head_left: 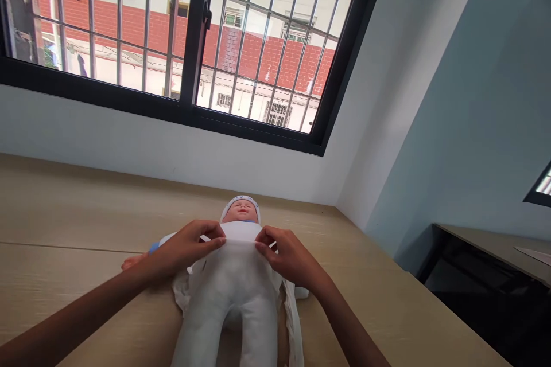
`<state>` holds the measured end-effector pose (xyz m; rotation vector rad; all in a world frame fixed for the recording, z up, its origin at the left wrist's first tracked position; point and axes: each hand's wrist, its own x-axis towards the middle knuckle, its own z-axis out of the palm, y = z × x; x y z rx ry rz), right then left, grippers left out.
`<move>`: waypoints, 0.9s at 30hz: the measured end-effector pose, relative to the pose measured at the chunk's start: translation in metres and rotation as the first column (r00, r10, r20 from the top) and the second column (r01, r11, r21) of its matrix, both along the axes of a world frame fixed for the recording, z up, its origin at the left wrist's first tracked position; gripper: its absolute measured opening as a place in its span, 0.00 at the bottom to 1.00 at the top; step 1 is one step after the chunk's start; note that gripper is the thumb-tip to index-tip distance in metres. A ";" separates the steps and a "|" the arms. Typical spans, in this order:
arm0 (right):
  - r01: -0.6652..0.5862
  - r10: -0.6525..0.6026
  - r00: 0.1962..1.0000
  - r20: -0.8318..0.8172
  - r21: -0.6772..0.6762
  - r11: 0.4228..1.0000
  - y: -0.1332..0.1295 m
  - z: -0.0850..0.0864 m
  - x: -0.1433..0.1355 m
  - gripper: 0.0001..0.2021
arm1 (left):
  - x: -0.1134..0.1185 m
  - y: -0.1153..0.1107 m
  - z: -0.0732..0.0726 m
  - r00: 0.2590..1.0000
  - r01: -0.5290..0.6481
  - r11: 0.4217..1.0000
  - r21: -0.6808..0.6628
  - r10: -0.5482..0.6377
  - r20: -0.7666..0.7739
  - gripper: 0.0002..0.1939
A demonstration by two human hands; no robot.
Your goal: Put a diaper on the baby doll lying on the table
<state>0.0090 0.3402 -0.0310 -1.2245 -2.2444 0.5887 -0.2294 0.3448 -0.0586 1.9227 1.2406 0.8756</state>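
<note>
A baby doll (243,210) in a white cap lies on its back on the wooden table, its head toward the window. White pants (235,278) cover its legs and reach up over its chest. My left hand (200,241) pinches the waistband at its left end. At the right end, my right hand (279,246) pinches the same waistband between thumb and fingers. The band is stretched flat between both hands. One doll hand with a blue cuff shows beyond my left forearm. White cloth (293,321) lies beside and partly under the doll.
The wooden table (365,275) extends on both sides of the doll and meets the white wall behind. Above is a barred window (189,40) with a black frame. A dark desk (482,246) stands at the right.
</note>
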 end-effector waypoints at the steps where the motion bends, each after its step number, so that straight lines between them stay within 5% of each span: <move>1: 0.000 -0.001 0.999 -0.038 -0.026 1.000 0.004 -0.003 0.001 0.05 | -0.004 0.005 -0.003 0.999 0.030 0.998 -0.057 -0.028 0.039 0.20; 6: 0.049 -0.075 0.990 -0.119 -0.207 0.977 0.024 -0.021 0.003 0.05 | -0.010 0.022 -0.019 0.979 0.144 0.971 -0.189 -0.111 0.172 0.24; 9: 0.085 -0.104 0.990 -0.090 -0.194 0.977 0.025 -0.025 0.001 0.05 | -0.005 0.021 -0.020 0.986 0.066 0.994 -0.085 -0.052 0.161 0.23; 13: 0.142 -0.141 0.989 -0.032 0.027 0.989 0.015 -0.018 -0.006 0.03 | 0.005 0.010 -0.012 0.996 -0.089 0.983 0.161 0.086 0.028 0.15; 16: 0.092 -0.093 0.996 0.004 0.134 0.987 0.005 -0.010 -0.011 0.08 | 0.009 0.000 -0.005 0.995 -0.046 0.966 0.253 0.066 -0.073 0.12; 20: 0.007 -0.011 0.999 0.043 0.096 0.995 -0.001 -0.007 -0.012 0.07 | 0.013 -0.006 -0.002 0.984 0.005 0.971 0.241 0.038 -0.172 0.15; 27: 0.059 -0.056 0.997 0.050 -0.063 0.996 0.000 -0.004 0.002 0.02 | 0.010 -0.005 -0.005 0.983 -0.008 0.969 0.247 0.052 -0.175 0.11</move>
